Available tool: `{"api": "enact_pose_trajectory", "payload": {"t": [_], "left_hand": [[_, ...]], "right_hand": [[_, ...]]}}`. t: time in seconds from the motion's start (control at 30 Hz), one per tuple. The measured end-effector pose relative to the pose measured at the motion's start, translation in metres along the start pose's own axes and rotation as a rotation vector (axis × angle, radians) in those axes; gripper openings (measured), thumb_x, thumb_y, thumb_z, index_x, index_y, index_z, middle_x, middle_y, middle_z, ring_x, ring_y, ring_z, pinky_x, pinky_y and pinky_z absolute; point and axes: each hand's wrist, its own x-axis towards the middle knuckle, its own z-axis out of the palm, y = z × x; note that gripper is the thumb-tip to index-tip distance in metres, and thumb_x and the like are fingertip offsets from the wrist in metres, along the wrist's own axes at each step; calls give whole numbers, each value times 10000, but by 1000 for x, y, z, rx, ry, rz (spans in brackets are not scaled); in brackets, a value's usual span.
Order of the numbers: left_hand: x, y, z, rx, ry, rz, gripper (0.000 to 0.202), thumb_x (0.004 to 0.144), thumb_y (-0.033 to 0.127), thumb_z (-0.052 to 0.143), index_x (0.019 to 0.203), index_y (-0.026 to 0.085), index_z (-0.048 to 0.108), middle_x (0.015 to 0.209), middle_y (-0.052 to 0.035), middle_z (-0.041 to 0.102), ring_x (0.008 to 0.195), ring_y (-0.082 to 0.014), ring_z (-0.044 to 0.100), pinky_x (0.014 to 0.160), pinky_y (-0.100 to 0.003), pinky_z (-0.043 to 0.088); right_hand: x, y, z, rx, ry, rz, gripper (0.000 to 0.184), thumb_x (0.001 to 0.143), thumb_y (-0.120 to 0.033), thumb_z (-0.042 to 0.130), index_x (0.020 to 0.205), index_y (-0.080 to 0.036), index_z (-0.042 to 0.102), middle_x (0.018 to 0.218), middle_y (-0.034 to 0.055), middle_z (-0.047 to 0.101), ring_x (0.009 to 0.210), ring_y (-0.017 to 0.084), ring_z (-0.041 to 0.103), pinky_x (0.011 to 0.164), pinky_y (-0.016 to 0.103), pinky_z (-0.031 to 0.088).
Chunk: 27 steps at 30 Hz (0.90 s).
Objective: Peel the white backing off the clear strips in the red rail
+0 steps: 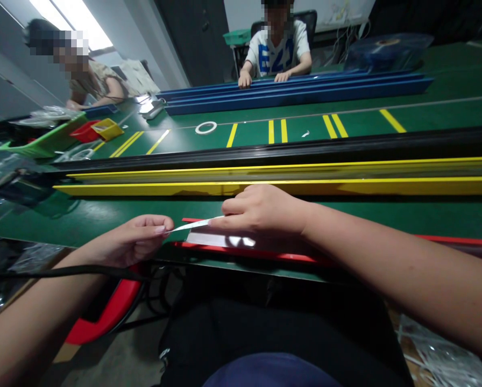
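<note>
Between my two hands a narrow white strip [192, 224], which looks like tape, is stretched out. My left hand [142, 236] pinches its left end between thumb and forefinger, just off the left end of a red-edged channel [208, 236]. Over that channel, my right hand [261, 209] is closed with the strip's other end at its fingertips. The channel lies along the near table edge, with a pale, shiny inner face; my right hand and forearm hide part of it. Just beyond my hands runs a long yellow channel [164, 189].
A black rail [184, 159] lies behind the yellow channel. Farther off are a white ring [206, 128], yellow tape marks [271, 131] and blue channels [305, 97], touched by a co-worker's hands [245, 79]. A green basket [47, 137] stands at left; a red chair [104, 317] is below.
</note>
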Motion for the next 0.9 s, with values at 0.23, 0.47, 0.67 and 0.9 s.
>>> {"api": "enact_pose_trajectory", "payload": {"t": [0.23,0.47,0.67,0.9], "left_hand": [[-3,-24,-21,-110,-91,-66,370,804,497,811,841,189,611,561,104,241,456,-25,145,386,-124,194],[-10,-21,-16,-120,-118,-93,302,822,436,800,748,172,672,490,113,170,431,-9,80,385,-115,158],[-6,-23,-18,-156,88,28,299,731,398,852,729,194,633,552,89,202,467,-35,162,396,-127,225],[6,-22,-11,149,186,37,367,761,503,838,784,167,691,527,65,331,474,-50,263,433,-151,207]], "right_hand": [[2,-2,-3,-41,-46,-6,396,1100,-249,407,1474,-305,524,945,4,576,645,96,385,588,309,134],[-2,-1,-1,-86,5,0,391,1112,-271,368,1478,-301,502,957,9,564,682,106,422,598,303,188],[1,-3,-6,-112,-103,38,431,1107,-264,366,1516,-332,482,989,16,579,651,103,414,582,303,163],[7,-5,-16,-11,-276,33,480,1090,-284,420,1569,-320,428,1022,40,608,627,99,437,563,281,186]]}}
